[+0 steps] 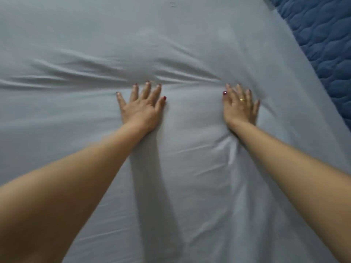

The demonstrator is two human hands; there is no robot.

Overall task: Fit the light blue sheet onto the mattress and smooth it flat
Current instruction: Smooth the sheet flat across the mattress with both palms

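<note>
Now both hands lie flat on the sheet [190,168], which covers almost all of the bed. On the left hand [141,107] the fingers are spread wide and press down, holding nothing. Over on the right hand [240,107] the fingers are straight too, and one wears a gold ring [242,100]. Just past the fingertips the sheet bunches into long wrinkles [95,71]. At the far right the dark blue quilted mattress [326,40] shows uncovered.

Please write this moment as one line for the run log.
left hand: flat on sheet | right hand: flat on sheet | wrinkles: ahead of fingertips | step: smoothing
</note>
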